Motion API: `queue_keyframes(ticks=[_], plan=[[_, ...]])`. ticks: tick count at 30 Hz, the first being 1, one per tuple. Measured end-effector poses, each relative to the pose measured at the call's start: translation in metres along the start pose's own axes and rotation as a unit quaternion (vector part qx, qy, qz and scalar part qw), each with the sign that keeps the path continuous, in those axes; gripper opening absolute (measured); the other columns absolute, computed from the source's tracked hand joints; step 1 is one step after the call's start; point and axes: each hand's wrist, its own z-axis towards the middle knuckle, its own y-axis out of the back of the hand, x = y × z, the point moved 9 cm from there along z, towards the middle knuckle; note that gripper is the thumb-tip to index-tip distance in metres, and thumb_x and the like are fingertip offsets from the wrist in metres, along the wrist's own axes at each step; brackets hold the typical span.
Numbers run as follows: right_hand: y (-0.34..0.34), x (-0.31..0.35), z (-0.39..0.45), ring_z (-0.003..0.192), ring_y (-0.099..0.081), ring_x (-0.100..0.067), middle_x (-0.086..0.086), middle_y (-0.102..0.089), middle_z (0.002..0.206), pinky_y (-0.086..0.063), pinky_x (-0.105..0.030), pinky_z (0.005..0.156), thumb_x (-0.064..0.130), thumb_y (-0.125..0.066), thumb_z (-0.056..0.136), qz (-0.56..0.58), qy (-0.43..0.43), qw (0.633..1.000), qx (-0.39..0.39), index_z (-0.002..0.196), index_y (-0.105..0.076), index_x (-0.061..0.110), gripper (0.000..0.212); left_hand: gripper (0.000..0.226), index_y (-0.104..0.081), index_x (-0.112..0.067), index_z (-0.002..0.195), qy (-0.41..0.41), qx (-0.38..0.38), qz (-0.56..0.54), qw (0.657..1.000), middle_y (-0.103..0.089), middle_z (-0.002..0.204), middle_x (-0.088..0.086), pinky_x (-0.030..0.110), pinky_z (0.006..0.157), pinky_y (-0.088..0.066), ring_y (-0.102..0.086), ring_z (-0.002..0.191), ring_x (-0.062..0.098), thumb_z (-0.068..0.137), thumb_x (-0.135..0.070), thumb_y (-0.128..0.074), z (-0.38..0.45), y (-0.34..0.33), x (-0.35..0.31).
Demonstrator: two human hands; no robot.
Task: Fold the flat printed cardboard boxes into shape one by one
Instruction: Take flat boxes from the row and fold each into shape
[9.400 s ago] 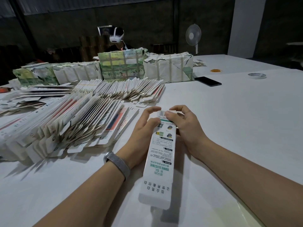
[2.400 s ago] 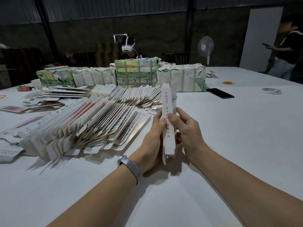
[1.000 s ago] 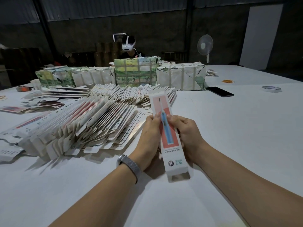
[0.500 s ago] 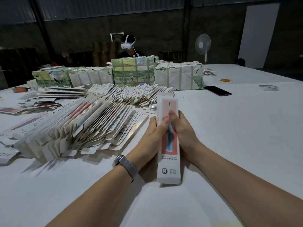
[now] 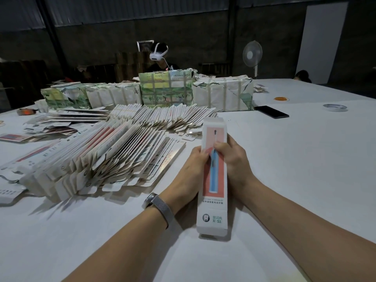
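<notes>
Figure: a single long printed box (image 5: 213, 178) held above the white tabletop (image 5: 295, 159), its long axis running from 6 o'clock (near end, toward the worker) to 12 o'clock (far end), printed toothbrush face upward. The left hand (image 5: 192, 171) grasps the box from the 9 o'clock side and the right hand (image 5: 234, 161) from the 3 o'clock side, both at roughly mid-length, fingers curled over the long edges with fingertips meeting on the top face; neither hand is nearer. The box appears opened into a tube, though its underside is hidden and this cannot be confirmed. Both end flaps look unclosed, so the next fold probably concerns an end, each lying well beyond the grip along the axis. The fanned stock of flat boxes (image 5: 105, 157) lies at 10 o'clock, nearer the left hand. Wrapped bundles (image 5: 165, 88), a phone (image 5: 271, 114) and a tape roll (image 5: 335, 107) lie toward 12 to 2 o'clock.
</notes>
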Motion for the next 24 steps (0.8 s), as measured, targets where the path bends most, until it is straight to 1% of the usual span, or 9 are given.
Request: queue_keyframes(ticks=[4,6,9,11,13,15,19,22,24], plan=[[-0.007,0.0,-0.001,0.077,-0.074,-0.023,-0.004,-0.077,0.092,-0.058,-0.028,0.065,0.029,-0.062,0.08,-0.023,-0.003,1.0,0.018,0.122,-0.065,0.015,0.045,0.049,-0.056,-0.02,0.11,-0.008,-0.039,-0.04,0.998,-0.074,0.08,-0.005,0.021,0.066,-0.056,-0.074,0.074,0.014,0.09,-0.062,-0.043,0.0,0.008,-0.002],[-0.008,-0.001,-0.002,0.079,-0.075,-0.026,-0.007,-0.077,0.095,-0.059,-0.032,0.068,0.03,-0.064,0.08,-0.019,-0.009,0.999,0.024,0.121,-0.066,0.016,0.044,0.041,-0.056,-0.024,0.119,-0.018,-0.05,-0.058,0.997,-0.074,0.08,-0.008,0.021,0.065,-0.057,-0.074,0.074,0.012,0.094,-0.055,-0.046,-0.001,0.01,-0.004],[-0.014,-0.003,-0.004,0.078,-0.075,-0.027,-0.009,-0.077,0.094,-0.059,-0.033,0.068,0.032,-0.066,0.081,-0.021,-0.021,0.998,0.05,0.12,-0.067,0.02,0.04,0.036,-0.045,-0.025,0.141,-0.026,-0.079,-0.095,0.992,-0.075,0.085,-0.006,0.033,0.073,-0.06,-0.074,0.079,0.018,0.108,-0.039,-0.042,0.001,0.016,-0.006],[-0.017,-0.002,-0.005,0.076,-0.075,-0.026,-0.008,-0.077,0.091,-0.058,-0.032,0.066,0.033,-0.065,0.081,-0.023,-0.021,0.998,0.061,0.117,-0.067,0.023,0.037,0.038,-0.038,-0.03,0.145,-0.019,-0.089,-0.109,0.99,-0.075,0.086,-0.001,0.041,0.077,-0.061,-0.073,0.08,0.024,0.108,-0.037,-0.042,0.002,0.02,-0.004],[-0.018,-0.001,-0.006,0.075,-0.075,-0.024,-0.006,-0.077,0.089,-0.058,-0.029,0.065,0.034,-0.065,0.081,-0.017,-0.02,0.998,0.062,0.117,-0.066,0.025,0.037,0.037,-0.038,-0.031,0.144,-0.018,-0.09,-0.107,0.99,-0.074,0.084,0.001,0.038,0.072,-0.061,-0.073,0.077,0.024,0.108,-0.036,-0.042,0.001,0.021,-0.005],[-0.017,0.0,-0.006,0.076,-0.075,-0.022,-0.002,-0.077,0.09,-0.058,-0.027,0.064,0.034,-0.066,0.08,-0.018,-0.021,0.998,0.056,0.125,-0.061,0.025,0.046,0.037,-0.039,-0.031,0.145,-0.017,-0.089,-0.097,0.991,-0.074,0.084,-0.001,0.035,0.07,-0.059,-0.073,0.076,0.021,0.108,-0.035,-0.042,0.001,0.021,-0.006],[-0.013,0.0,-0.006,0.079,-0.076,-0.023,0.005,-0.076,0.101,-0.06,-0.029,0.065,0.02,-0.066,0.095,-0.033,-0.015,0.999,0.035,0.147,-0.037,0.037,0.062,0.038,-0.04,-0.025,0.146,-0.017,-0.094,-0.082,0.992,-0.073,0.086,0.0,0.033,0.07,-0.058,-0.073,0.077,0.02,0.109,-0.032,-0.04,0.001,0.022,-0.005],[-0.014,0.003,-0.007,0.08,-0.075,-0.024,0.0,-0.074,0.107,-0.061,-0.03,0.068,0.019,-0.065,0.096,-0.04,-0.003,0.998,0.041,0.144,-0.043,0.037,0.056,0.036,-0.042,-0.024,0.145,-0.024,-0.091,-0.071,0.993,-0.072,0.08,-0.004,0.029,0.065,-0.057,-0.072,0.072,0.017,0.109,-0.03,-0.04,0.0,0.022,-0.007],[-0.015,0.003,-0.007,0.078,-0.075,-0.024,-0.002,-0.075,0.101,-0.061,-0.03,0.067,0.028,-0.067,0.086,-0.043,-0.005,0.998,0.043,0.134,-0.05,0.036,0.052,0.034,-0.044,-0.024,0.143,-0.027,-0.088,-0.074,0.993,-0.071,0.076,-0.005,0.027,0.062,-0.056,-0.07,0.068,0.015,0.109,-0.029,-0.039,-0.001,0.021,-0.009]])
